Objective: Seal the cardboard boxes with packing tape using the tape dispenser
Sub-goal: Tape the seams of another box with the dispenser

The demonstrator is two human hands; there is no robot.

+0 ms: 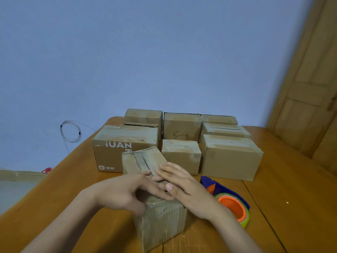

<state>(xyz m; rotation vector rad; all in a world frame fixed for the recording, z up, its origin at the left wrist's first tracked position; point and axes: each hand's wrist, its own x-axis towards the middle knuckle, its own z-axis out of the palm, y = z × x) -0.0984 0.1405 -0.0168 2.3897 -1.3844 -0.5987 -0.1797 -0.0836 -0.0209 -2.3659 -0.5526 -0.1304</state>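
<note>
On the wooden surface (pixel 273 161), taped boxes (pixel 182 139) stand stacked behind the cardboard box (pixel 158 220) in front of me. My left hand (pixel 120 192) and right hand (pixel 184 187) press flat-fingered on its top. The tape dispenser (pixel 231 203) lies just right of my right grip.

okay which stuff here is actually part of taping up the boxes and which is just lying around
For the job: near box under left hand and right hand; tape dispenser; stacked boxes behind.

Lying about: coiled cable by the wall; small red object on the floor.
</note>
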